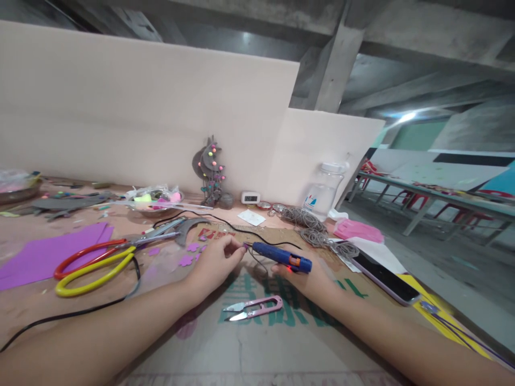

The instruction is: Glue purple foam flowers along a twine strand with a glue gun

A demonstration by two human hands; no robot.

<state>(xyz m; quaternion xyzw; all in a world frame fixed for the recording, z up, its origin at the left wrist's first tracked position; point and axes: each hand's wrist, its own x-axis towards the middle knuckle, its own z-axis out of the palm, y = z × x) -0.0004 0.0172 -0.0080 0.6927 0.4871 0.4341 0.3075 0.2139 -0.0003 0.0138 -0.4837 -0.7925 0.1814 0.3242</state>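
My right hand (308, 276) is wrapped round a blue glue gun (277, 255), whose nozzle points left and shows a small red light underneath. Its tip is close to the fingertips of my left hand (219, 261), which pinch a tiny purple piece (245, 245). A thin grey cord loops below the nozzle between the hands. Pink thread snips (261, 306) lie on the cardboard (209, 343) just below. Purple foam flowers (186, 260) are scattered left of my left hand.
Red-and-yellow-handled scissors (94, 268) and purple sheets (52, 252) lie at the left. Behind stand a grey moon ornament (210, 166), a small clock (250, 198) and a water bottle (322, 193). Grey cord (308, 222) and a phone (384, 276) are at the right. A black cable crosses the table.
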